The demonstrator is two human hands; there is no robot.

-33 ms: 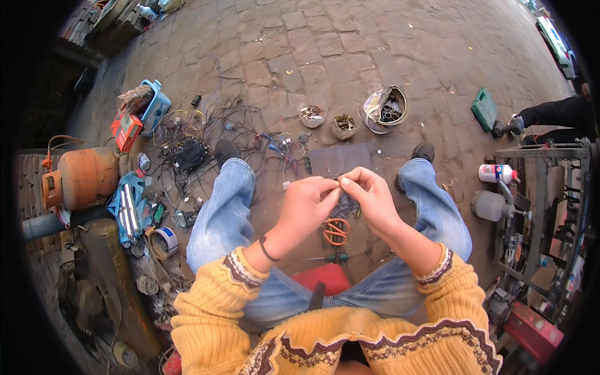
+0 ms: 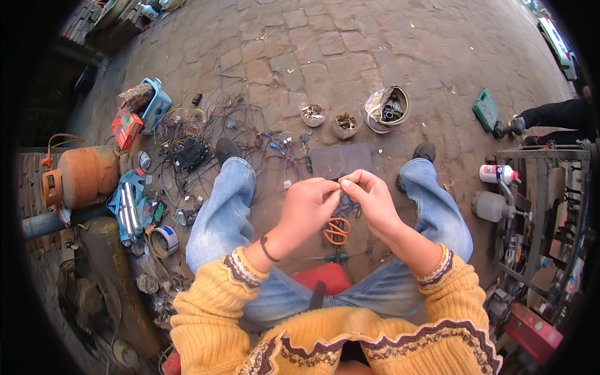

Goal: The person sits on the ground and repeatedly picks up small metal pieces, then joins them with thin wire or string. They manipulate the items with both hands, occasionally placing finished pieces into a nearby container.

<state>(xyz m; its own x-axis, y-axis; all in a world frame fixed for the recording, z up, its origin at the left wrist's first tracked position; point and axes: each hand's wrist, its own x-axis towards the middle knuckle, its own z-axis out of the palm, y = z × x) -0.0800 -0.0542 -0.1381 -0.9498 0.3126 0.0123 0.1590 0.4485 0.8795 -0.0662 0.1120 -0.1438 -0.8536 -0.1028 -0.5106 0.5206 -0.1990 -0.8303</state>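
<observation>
In front of me, my left hand (image 2: 310,201) and my right hand (image 2: 373,201) meet fingertip to fingertip. Thumb and forefinger are pinched on each; whatever they hold is too small and too covered to name. Below them lies an orange looped thing (image 2: 337,231), perhaps handles or cord. A dark flat sheet (image 2: 344,157) is spread on the ground just beyond my fingers. Between my thighs sits a red object (image 2: 325,279), with a thin green-handled tool (image 2: 326,257) lying before it.
Tangled wires (image 2: 215,128) cover the ground ahead left. Two small bowls (image 2: 313,115) (image 2: 345,126) and a bucket of metal parts (image 2: 389,109) stand ahead. An orange gas cylinder (image 2: 87,175) is at left; a metal rack (image 2: 542,206) and another person's leg (image 2: 550,114) at right.
</observation>
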